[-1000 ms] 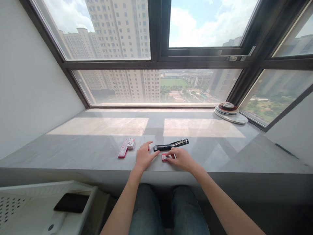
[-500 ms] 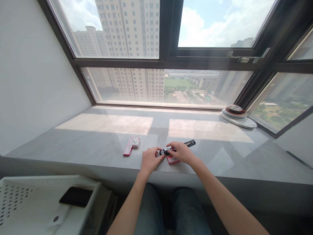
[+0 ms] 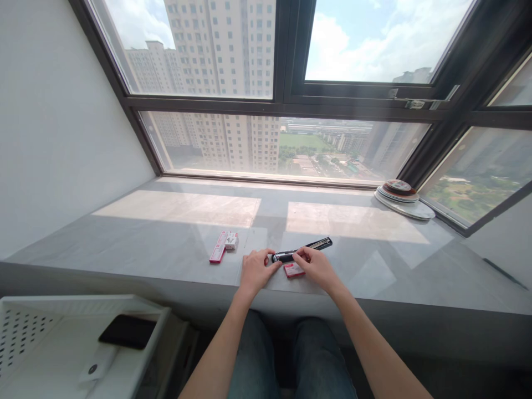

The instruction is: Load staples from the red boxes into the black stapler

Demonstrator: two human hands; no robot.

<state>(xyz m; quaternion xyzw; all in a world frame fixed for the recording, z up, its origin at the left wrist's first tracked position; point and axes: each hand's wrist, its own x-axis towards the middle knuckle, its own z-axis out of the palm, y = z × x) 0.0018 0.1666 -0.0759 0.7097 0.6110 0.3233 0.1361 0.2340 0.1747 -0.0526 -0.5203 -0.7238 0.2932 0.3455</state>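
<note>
A black stapler (image 3: 319,244), opened out flat, lies slanting on the grey sill. My left hand (image 3: 256,270) pinches its left end between thumb and fingers. My right hand (image 3: 312,266) is closed at the stapler's middle, fingertips together on its near side; whatever they pinch is too small to make out. Just below the stapler, partly under my right hand, lies a small red and white box (image 3: 293,270). Farther left, a long red and white box (image 3: 218,247) touches a small white box (image 3: 231,240).
Stacked plates or lids (image 3: 405,200) stand in the sill's right corner by the window. At lower left, a white plastic basket (image 3: 83,302) holds a black phone (image 3: 128,331) and a white object. The grey sill (image 3: 166,249) has its front edge just before my forearms.
My right hand has shifted slightly right and down along the stapler, showing more of its middle. My left hand stays at the left end.
</note>
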